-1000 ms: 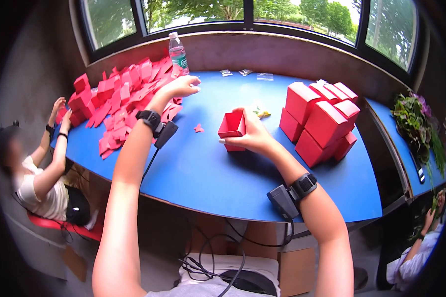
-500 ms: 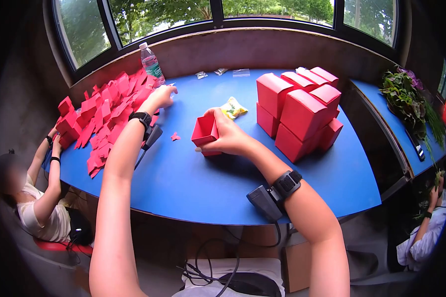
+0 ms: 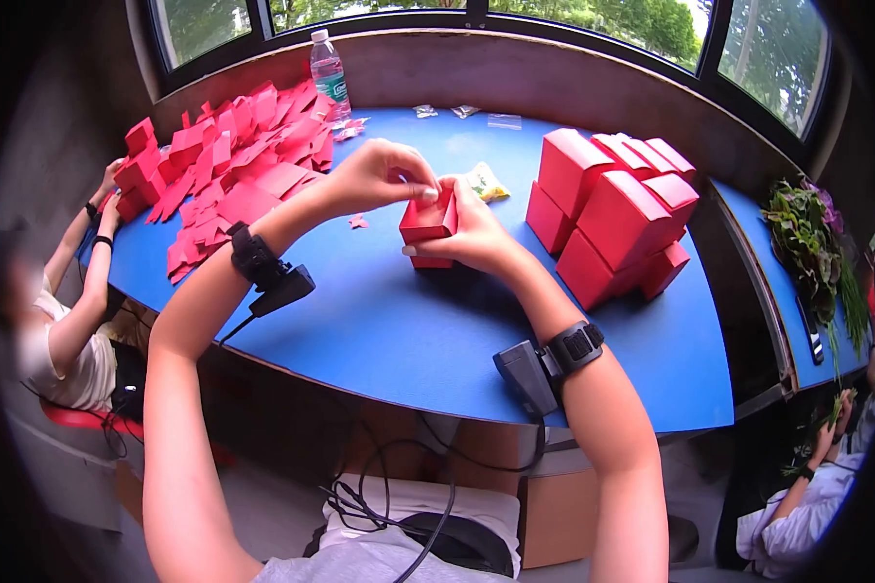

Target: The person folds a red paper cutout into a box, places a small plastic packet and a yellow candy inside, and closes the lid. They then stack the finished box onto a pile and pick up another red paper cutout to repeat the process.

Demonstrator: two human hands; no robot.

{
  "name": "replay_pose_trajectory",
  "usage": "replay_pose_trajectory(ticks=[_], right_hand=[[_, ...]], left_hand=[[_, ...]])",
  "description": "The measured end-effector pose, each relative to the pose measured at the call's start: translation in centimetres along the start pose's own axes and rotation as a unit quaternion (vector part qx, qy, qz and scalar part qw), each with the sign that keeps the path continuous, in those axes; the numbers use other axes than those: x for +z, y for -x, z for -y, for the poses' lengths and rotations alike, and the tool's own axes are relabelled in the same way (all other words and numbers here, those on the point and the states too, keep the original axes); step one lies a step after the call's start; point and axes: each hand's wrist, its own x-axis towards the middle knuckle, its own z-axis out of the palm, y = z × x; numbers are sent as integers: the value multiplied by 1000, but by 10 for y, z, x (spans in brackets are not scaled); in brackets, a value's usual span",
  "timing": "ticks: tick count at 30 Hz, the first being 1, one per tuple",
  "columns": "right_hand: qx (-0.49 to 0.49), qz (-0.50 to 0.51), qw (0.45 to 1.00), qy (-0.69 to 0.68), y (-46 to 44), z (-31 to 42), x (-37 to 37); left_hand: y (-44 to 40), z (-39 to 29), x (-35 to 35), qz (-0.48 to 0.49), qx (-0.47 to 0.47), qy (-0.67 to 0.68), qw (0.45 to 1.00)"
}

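My right hand (image 3: 472, 233) is wrapped round a small open-topped red paper box (image 3: 430, 233), thumb on the near side. My left hand (image 3: 384, 180) is at the box's mouth, its fingers pinched together and pointing down at the opening; whether something is between the fingertips is hidden. Just behind my right hand lies a yellow packet (image 3: 488, 182). A red paper scrap (image 3: 359, 222) rests on the blue table (image 3: 379, 340) to the left of the box.
Stacked red boxes (image 3: 612, 219) stand on the right. A heap of flat red cartons (image 3: 253, 155) covers the left, where another person's hands touch boxes. Behind it are a water bottle (image 3: 330, 78) and small wrapped pieces (image 3: 351, 128). A side table holds leafy flowers (image 3: 805, 233).
My left hand has moved right and nearer, from beside the bottle to the box's opening. My right hand still grips the box. The view has shifted slightly.
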Motion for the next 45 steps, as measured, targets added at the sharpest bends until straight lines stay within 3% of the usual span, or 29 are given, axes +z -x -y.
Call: replay_pose_trajectory(ticks=[3,5,6,9,10,15,18,20,22,25,26,28,30,32,33,34,37,41,43,45], right_hand=[[-3,15,1000,0,0,2,-2],[-4,19,1000,-6,-1,1,-2],[-2,20,1000,-8,-1,0,-2],[-16,23,1000,-5,-1,1,-1],[-16,25,1000,-8,-1,1,-1],[-11,27,1000,5,1,8,-2],[-7,26,1000,-15,1,3,-1],[-8,18,1000,14,0,-4,-1],[11,16,999,34,1,5,-1],[24,19,997,76,2,6,-2],[22,22,998,57,2,6,-2],[21,21,999,38,3,7,-2],[14,27,999,13,3,9,-1],[-3,25,1000,15,2,8,-1],[-6,20,999,32,3,9,-2],[-8,16,999,47,5,11,-2],[-5,15,998,54,4,9,-3],[-13,16,999,44,4,8,-2],[-11,17,998,57,4,7,-3],[-6,34,998,60,4,7,-3]], left_hand=[[-2,4,1,12,-18,39,999],[-4,-2,-2,37,22,-115,992],[-4,-6,-1,37,20,-113,993],[-4,-14,4,180,-27,-164,969],[-10,-15,3,285,-89,-194,934],[-18,-31,-5,374,-96,-165,907],[-16,0,-35,234,1,26,972],[-15,27,-66,71,-151,26,986],[-19,83,-103,19,-286,-120,950],[-17,167,-140,-103,-257,-131,952],[-20,183,-144,-100,-253,-130,953],[-28,205,-144,-161,-333,-125,921],[-38,211,-126,-125,-251,-283,917],[-47,185,-106,-58,-341,-263,901],[-47,230,-111,-33,-269,-375,887],[-46,243,-109,-24,-266,-394,880],[-48,266,-114,27,-388,-391,834],[-38,275,-111,10,-348,-399,848],[-40,252,-104,-28,-392,-434,811],[-41,228,-103,-17,-397,-421,815]])
